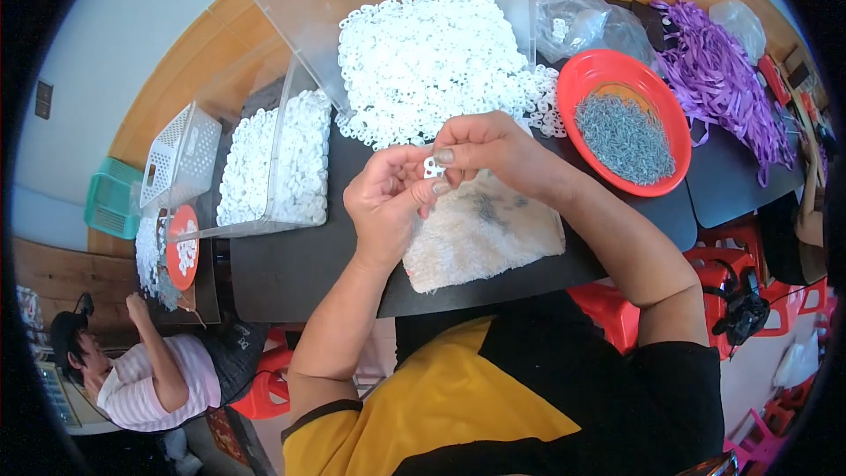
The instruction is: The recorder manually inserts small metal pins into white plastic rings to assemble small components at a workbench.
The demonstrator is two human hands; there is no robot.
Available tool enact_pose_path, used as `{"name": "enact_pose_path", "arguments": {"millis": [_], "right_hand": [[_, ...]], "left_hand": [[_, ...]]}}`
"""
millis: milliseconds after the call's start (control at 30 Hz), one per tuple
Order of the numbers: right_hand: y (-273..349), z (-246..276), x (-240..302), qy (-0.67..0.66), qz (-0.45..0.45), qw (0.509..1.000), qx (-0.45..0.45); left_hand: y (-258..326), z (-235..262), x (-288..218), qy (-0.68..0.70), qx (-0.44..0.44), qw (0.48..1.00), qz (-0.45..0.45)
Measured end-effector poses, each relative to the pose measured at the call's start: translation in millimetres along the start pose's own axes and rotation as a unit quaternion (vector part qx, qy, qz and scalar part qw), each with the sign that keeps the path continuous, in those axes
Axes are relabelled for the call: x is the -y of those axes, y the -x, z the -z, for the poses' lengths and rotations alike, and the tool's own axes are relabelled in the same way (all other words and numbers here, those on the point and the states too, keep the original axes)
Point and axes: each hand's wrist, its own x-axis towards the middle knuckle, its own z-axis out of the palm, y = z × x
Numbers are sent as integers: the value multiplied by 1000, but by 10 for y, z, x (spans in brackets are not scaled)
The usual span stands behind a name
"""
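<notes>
Left hand (385, 198) and right hand (499, 148) pinch a small piece (431, 168); it is white with holes; a cloth (485, 247) lies at its five o'clock.

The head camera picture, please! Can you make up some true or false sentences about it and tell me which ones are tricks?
1. The left hand and the right hand meet at one small white piece. True.

2. The white basket stands on the far right. False: the white basket is on the left side of the picture.

3. Purple ribbons lie to the right of the red dish. True.

4. The red dish is full of purple ribbons. False: it holds lots of thin grey pieces.

5. The fluffy cloth is bright green. False: it is pale, with dark smudges.
</notes>
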Motion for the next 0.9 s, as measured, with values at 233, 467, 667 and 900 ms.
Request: {"name": "enact_pose_path", "arguments": {"millis": [233,467,667,900], "right_hand": [[16,-59,29,-18,-35,999,30],[45,-76,67,-25,-44,998,36],[78,-170,79,-95,-58,993,36],[58,-198,16,-144,-64,987,21]], "left_hand": [[31,-17,52,-41,-13,996,-73],[29,50,29,-124,1,987,-103],[47,46,36,-94,18,984,-150],[1,40,69,-20,34,991,-131]]}}
